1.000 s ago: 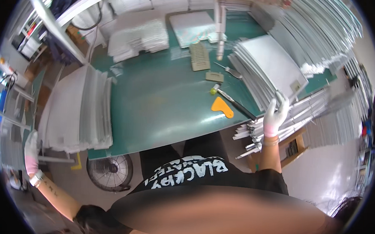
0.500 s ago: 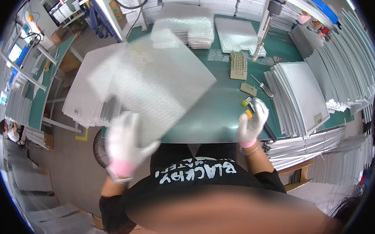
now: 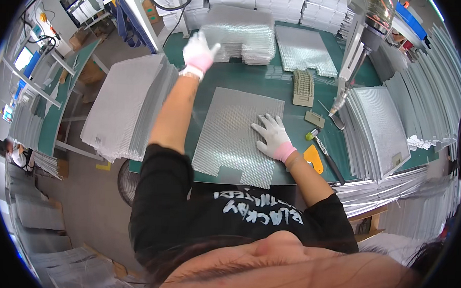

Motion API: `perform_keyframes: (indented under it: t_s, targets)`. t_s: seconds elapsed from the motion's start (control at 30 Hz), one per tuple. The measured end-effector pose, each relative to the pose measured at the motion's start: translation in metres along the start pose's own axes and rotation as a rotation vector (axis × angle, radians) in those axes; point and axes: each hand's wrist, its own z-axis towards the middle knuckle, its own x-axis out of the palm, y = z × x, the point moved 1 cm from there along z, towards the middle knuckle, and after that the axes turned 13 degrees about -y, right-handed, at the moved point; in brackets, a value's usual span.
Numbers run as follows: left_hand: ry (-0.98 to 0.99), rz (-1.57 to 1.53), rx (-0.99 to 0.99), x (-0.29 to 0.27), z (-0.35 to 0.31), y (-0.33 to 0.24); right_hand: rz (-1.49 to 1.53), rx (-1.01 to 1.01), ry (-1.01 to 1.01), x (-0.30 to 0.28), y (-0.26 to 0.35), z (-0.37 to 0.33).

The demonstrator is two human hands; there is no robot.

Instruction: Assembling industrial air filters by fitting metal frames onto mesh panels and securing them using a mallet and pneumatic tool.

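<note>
A silvery, fine-textured panel with a notch in its near edge lies flat on the green table. My right hand, in a white glove with a pink cuff, rests on the panel's right side with its fingers spread. Stretched far forward, my left hand is gloved the same way. Its fingers are partly spread and nothing shows in them. It is nearest the left edge of a stack of similar silvery panels at the back.
Beside my right hand lie a mallet, a yellow triangular tool and a small beige block. A slotted beige holder stands behind them. A power screwdriver hangs at right. Panel stacks stand left and right.
The panel, raised and tilted by my left hand before, now lies flat. My left hand has moved forward to the back stack. My right hand has moved left onto the panel.
</note>
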Motion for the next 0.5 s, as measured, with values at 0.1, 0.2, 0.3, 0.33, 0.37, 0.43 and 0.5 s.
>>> perform_keyframes:
  t_s: [0.1,0.2,0.3,0.33,0.37,0.43,0.5]
  targets:
    - [0.406,0.057,-0.316,0.048,0.039,0.007,0.026,0.019,0.001,0.001,-0.002,0.001]
    - [0.489,0.149,-0.232,0.062,0.056,0.003,0.015,0.027,-0.003,-0.002,0.0,0.0]
    - [0.465,0.234,-0.133,0.058,0.066,-0.002,0.021,0.028,0.007,-0.006,0.001,0.001]
    - [0.514,0.238,-0.105,0.048,0.069,-0.019,0.014,0.059,0.006,-0.004,-0.003,-0.003]
    - [0.555,0.249,-0.084,0.035,0.072,-0.03,0.012,0.056,-0.001,-0.003,-0.005,-0.005]
    - [0.513,0.255,-0.055,0.013,0.079,-0.037,0.011,0.038,-0.011,-0.002,-0.006,-0.004]
    - [0.386,0.255,-0.089,0.001,0.092,-0.048,0.006,0.055,-0.019,-0.002,-0.011,-0.009]
